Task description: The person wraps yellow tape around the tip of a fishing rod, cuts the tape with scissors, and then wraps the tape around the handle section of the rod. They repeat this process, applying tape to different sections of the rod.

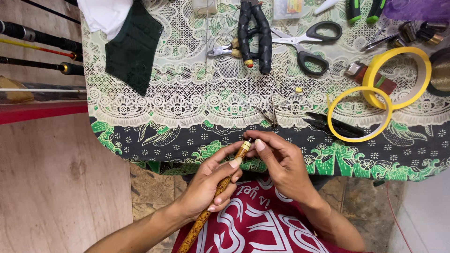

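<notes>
My left hand [213,180] grips a slim brown patterned rod [204,217] that slants up from the lower left, its pale tip [244,146] near the table's front edge. My right hand [281,161] pinches that tip between thumb and fingers. Both hands hover over my red printed shirt, just in front of the green and white patterned tablecloth [187,103].
On the cloth lie black-handled scissors [307,44], small pliers [220,50], black rod grips [255,35], tweezers [271,115], two yellow tape rolls [360,114] [403,77], and a dark green fabric piece [133,44]. Fishing rods [42,40] jut out at left.
</notes>
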